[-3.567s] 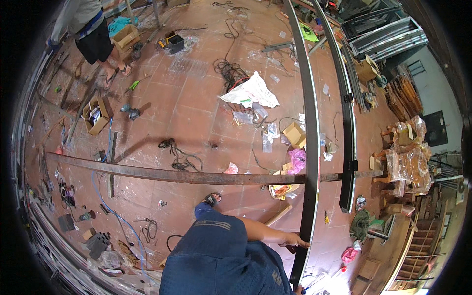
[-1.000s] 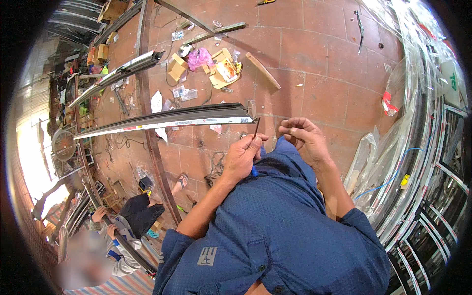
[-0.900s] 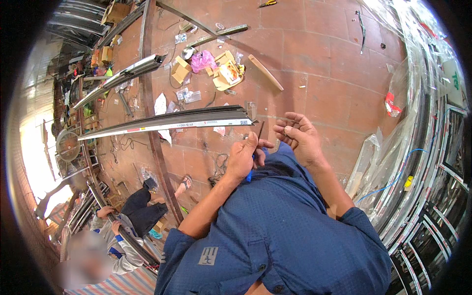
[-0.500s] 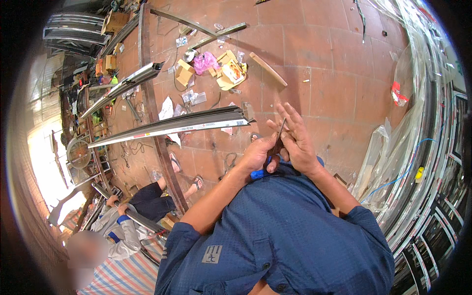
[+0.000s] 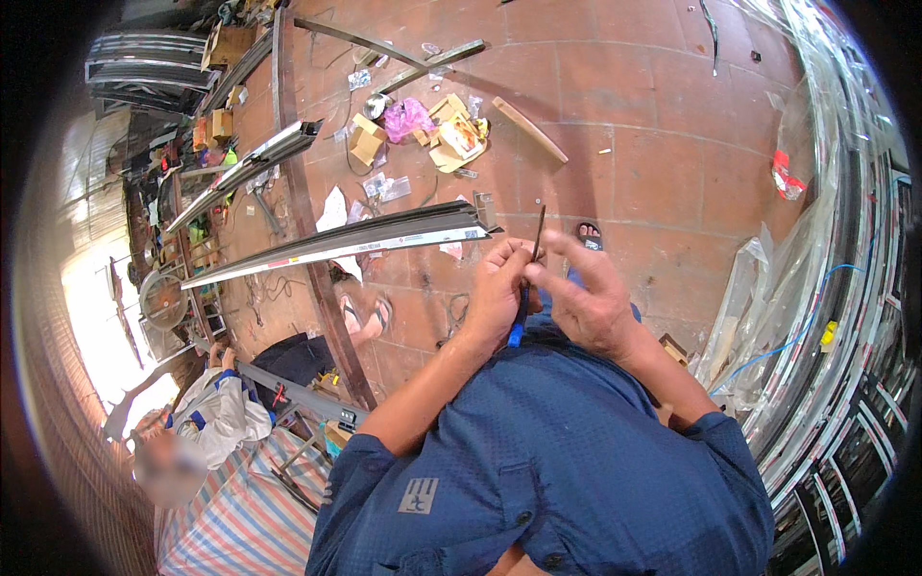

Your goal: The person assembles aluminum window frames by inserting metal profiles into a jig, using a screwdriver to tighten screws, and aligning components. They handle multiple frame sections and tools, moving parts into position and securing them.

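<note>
Red floor tiles (image 5: 653,173) underlie the work: the left hand (image 5: 501,293) pinches a slim blue-ended tool (image 5: 539,230), its long axis pointing forward, right of the dark profile's (image 5: 384,232) near end, while the blurred right hand (image 5: 588,300) is immediately rightward, grip indeterminate.

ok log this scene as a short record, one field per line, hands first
left hand: the left hand grips a thin dark tool, tip pointing away from the body
right hand: the right hand is right beside the tool; fingers blurred, contact unclear
nearest work: long dark-and-white profile, its near end just beyond the left hand
floor: purple bag, wooden strip
others: co-worker, lower left
</note>
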`<control>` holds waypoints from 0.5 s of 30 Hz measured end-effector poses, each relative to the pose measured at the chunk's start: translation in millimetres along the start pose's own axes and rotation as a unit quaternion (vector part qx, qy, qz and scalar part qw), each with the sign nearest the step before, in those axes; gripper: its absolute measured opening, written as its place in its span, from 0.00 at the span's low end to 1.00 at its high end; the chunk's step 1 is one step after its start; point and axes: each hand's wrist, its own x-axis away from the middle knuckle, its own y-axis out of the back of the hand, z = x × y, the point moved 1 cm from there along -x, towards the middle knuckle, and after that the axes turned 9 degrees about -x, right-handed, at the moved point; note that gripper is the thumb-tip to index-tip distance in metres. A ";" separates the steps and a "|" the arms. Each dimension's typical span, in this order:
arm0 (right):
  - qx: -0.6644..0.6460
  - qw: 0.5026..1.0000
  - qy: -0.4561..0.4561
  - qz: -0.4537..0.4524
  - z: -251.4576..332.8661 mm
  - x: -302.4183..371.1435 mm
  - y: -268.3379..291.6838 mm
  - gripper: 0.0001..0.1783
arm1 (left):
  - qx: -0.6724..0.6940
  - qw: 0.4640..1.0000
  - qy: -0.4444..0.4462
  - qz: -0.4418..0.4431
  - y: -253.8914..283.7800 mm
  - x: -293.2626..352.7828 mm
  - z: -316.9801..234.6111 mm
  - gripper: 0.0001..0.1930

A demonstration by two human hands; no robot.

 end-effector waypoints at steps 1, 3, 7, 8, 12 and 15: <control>0.022 0.999 0.011 0.024 1.9 -2.5 -4.0 0.30 | 0.012 1.000 -0.011 -0.006 -1.4 0.0 -1.7 0.12; 0.025 0.999 0.034 0.017 -3.7 -3.7 -3.9 0.28 | 0.015 1.000 -0.012 -0.009 -3.8 2.9 -6.8 0.11; 0.016 0.999 0.021 0.027 -20.1 -4.5 4.5 0.23 | -0.024 0.999 -0.035 -0.010 -6.8 5.6 -10.8 0.09; 0.012 0.999 0.014 0.031 -24.1 -3.7 7.7 0.22 | -0.041 0.998 -0.042 -0.011 -8.8 9.6 -16.4 0.09; 0.024 0.998 -0.049 0.033 -30.9 -1.2 26.9 0.16 | -0.042 0.992 -0.085 -0.084 -10.6 12.0 -10.9 0.11; -0.278 0.917 -0.262 -0.112 -27.7 -1.4 22.7 0.08 | -0.055 0.987 -0.111 -0.103 1.0 9.8 -8.7 0.15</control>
